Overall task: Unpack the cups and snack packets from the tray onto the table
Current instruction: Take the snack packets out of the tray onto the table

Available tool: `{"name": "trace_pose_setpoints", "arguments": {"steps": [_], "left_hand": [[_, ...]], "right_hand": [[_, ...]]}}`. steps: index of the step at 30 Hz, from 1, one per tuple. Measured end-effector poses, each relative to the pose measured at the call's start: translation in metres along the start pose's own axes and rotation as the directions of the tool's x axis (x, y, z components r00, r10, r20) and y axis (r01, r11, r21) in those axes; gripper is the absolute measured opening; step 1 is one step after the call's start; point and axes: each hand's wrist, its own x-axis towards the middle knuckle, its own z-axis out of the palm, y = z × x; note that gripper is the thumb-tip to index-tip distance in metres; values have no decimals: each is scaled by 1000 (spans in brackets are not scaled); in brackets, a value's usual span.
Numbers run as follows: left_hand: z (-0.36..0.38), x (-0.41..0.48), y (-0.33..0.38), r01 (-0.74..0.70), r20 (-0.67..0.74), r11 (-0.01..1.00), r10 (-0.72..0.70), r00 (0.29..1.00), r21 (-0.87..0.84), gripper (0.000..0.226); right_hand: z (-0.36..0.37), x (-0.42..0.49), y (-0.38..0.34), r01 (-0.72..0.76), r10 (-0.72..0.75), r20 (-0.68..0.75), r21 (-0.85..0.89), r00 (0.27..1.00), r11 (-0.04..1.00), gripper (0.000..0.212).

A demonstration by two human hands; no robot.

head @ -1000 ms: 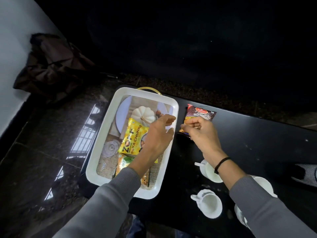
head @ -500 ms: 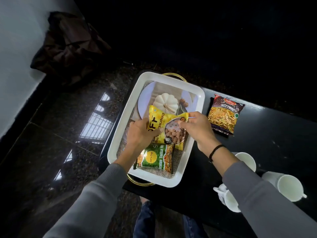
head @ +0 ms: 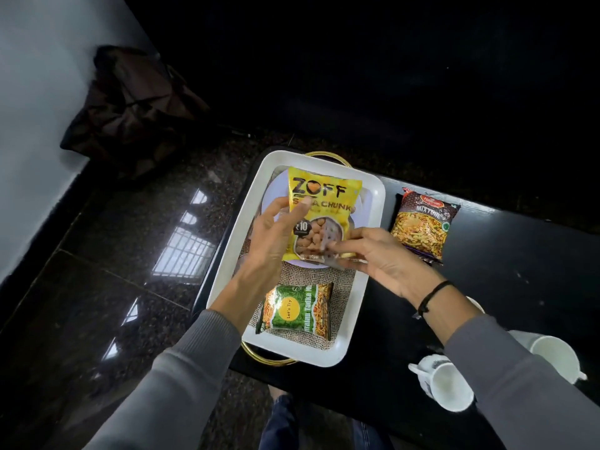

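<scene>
Filling the right of the view, the black surface carries a white tray at its left end. The tray's left rim runs close along the surface's left edge, with dark polished floor beyond it. A dark bag is slumped on the floor, well to the tray's far left.

Both hands are over the tray, holding a yellow packet upright above its far half. The left hand pinches the packet's left edge, fingers long and only lightly bent. The right hand pinches the packet's lower right corner; its fingertips are blurred.

A green packet lies flat in the tray's near half, on the burlap lining. A brown packet lies on the surface just right of the tray's far right corner, apart from the rim.

Bare surface stretches right of the tray, between the brown packet and the cups. Two white cups sit off the tray's near right corner, close to the surface's near edge, partly under the right sleeve.
</scene>
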Motion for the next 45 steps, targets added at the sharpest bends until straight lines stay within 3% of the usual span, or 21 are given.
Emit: {"name": "trace_pose_setpoints", "arguments": {"steps": [4,7,11,16,19,25,29,31,37,41,45], "left_hand": [[9,-1,6,-82,102,996,77,992,41,22],[14,-1,11,-141,143,989,132,981,52,21],[20,0,14,-176,203,977,149,968,118,43],[29,3,12,-156,176,979,132,976,130,50],[39,1,8,-77,196,991,54,979,111,54],[71,-6,1,-8,223,995,-14,975,99,43],[115,-11,-6,-3,288,992,-35,957,128,37],[142,-13,-12,9,332,989,-58,942,147,33],[214,-15,-38,-48,319,920,-86,944,390,36],[247,-13,-50,-87,306,867,-78,949,490,20],[264,-11,-53,-168,243,734,5,970,658,21]], "right_hand": [[-4,0,0,137,-137,-28,-3,990,991,80],[-14,0,-4,218,-216,-40,58,976,974,67],[-14,-4,-3,281,-286,-98,-62,953,958,71],[-24,-11,-2,255,-255,-16,133,967,958,51],[-33,-13,-3,276,-268,-70,155,961,949,44],[-67,-26,-5,277,-243,-176,207,954,938,56],[-105,-39,-2,323,-271,-263,179,926,929,32],[-129,-48,2,329,-263,-310,185,914,926,30],[-201,-62,14,321,-241,-449,111,860,940,32],[-236,-57,20,288,-255,-508,-14,823,958,24],[-254,-41,24,239,-296,-571,-175,766,955,18]]}}
